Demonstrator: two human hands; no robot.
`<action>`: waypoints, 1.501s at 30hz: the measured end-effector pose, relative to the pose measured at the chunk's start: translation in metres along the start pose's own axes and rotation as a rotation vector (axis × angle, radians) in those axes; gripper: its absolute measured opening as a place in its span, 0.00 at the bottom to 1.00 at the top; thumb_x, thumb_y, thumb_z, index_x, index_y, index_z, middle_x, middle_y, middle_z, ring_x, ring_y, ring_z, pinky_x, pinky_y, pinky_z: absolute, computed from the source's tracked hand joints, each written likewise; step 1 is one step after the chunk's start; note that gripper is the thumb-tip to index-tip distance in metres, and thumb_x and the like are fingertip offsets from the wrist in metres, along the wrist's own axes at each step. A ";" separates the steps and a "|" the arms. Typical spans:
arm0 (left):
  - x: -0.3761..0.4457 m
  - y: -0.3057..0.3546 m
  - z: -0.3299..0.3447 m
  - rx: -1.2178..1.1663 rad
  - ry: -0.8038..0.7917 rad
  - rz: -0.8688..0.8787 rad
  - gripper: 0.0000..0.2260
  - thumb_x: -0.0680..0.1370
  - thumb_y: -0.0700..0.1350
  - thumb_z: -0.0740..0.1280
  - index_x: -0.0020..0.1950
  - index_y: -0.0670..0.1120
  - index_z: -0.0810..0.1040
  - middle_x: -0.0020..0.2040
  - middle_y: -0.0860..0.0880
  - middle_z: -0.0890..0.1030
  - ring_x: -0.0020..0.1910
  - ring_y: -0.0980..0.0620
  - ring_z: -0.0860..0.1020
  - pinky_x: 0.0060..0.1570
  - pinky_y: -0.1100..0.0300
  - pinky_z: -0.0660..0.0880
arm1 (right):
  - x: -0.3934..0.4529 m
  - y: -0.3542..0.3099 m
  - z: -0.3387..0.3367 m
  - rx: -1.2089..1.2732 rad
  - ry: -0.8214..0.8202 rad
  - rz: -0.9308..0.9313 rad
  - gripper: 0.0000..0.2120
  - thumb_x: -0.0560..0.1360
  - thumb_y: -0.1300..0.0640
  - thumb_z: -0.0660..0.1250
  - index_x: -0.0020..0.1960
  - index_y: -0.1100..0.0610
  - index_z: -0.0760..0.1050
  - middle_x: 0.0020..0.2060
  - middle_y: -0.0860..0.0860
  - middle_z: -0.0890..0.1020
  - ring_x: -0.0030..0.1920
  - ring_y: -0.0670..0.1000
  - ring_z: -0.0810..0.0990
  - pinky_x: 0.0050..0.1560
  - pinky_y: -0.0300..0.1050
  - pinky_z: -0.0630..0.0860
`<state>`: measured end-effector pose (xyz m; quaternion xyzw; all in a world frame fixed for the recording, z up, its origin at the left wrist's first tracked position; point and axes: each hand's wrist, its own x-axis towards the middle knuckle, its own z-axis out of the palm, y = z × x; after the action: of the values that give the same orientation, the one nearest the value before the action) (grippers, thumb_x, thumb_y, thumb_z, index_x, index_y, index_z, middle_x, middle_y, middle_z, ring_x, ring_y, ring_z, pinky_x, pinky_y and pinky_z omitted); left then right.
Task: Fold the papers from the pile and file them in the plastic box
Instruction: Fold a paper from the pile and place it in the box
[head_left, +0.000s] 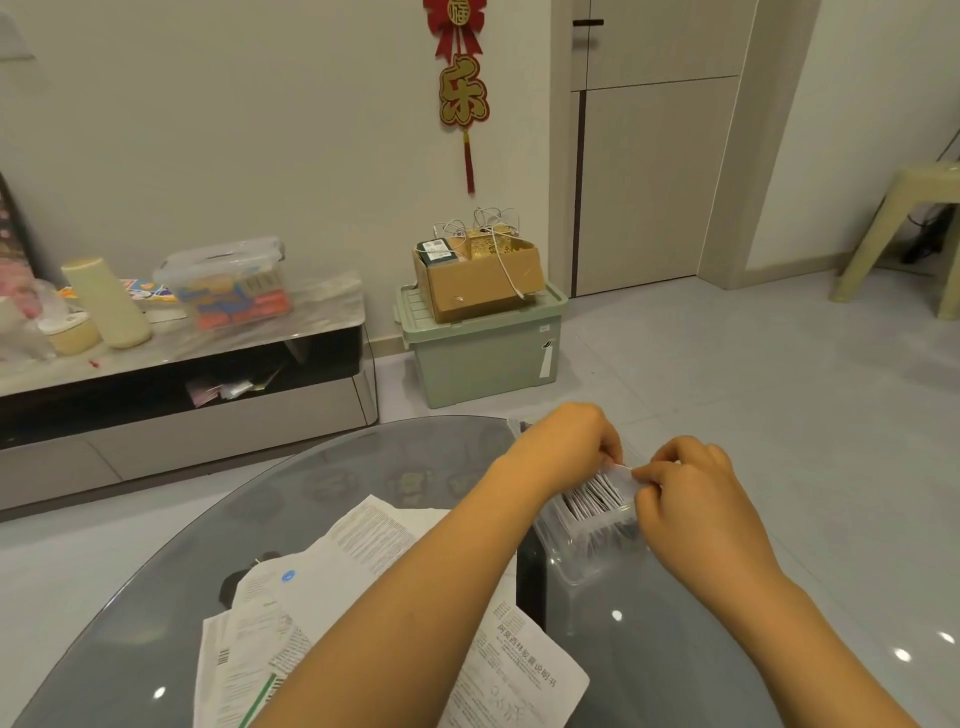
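Head-camera view: both hands, left hand (576, 447) and right hand (685, 488), are pinching a folded paper (621, 474) over the well-filled plastic box (576, 551), while unfolded papers (363, 587) are waiting on the glass table (156, 597).

Both hands (631, 470) together, fingers pinched

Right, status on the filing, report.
Left hand and right hand both pinch a folded paper over the plastic box. Box already holds upright folded papers. Pile remains. Nothing blocking.
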<state>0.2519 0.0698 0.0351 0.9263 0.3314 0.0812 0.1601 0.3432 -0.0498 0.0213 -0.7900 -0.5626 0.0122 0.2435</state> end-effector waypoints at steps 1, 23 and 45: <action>-0.001 0.000 -0.002 0.041 0.015 0.021 0.09 0.77 0.37 0.64 0.52 0.43 0.83 0.53 0.44 0.78 0.49 0.45 0.77 0.50 0.53 0.75 | 0.001 0.000 0.001 0.010 0.002 -0.005 0.14 0.76 0.62 0.58 0.52 0.60 0.81 0.51 0.50 0.73 0.56 0.50 0.66 0.50 0.44 0.72; -0.010 -0.005 0.007 -0.248 0.125 -0.059 0.06 0.74 0.38 0.68 0.47 0.42 0.85 0.45 0.47 0.84 0.39 0.56 0.76 0.43 0.62 0.76 | -0.007 0.002 -0.001 -0.023 0.143 -0.019 0.08 0.69 0.64 0.67 0.40 0.56 0.85 0.40 0.52 0.79 0.44 0.55 0.71 0.42 0.45 0.65; -0.017 0.002 0.011 -0.279 0.176 -0.007 0.04 0.73 0.38 0.69 0.45 0.42 0.83 0.44 0.48 0.83 0.39 0.58 0.75 0.38 0.72 0.71 | -0.006 0.002 -0.008 0.132 0.171 0.036 0.10 0.72 0.62 0.64 0.42 0.54 0.83 0.42 0.48 0.78 0.42 0.49 0.72 0.38 0.42 0.66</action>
<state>0.2430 0.0548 0.0251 0.8833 0.3326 0.2066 0.2579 0.3453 -0.0588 0.0260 -0.7803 -0.5235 -0.0141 0.3419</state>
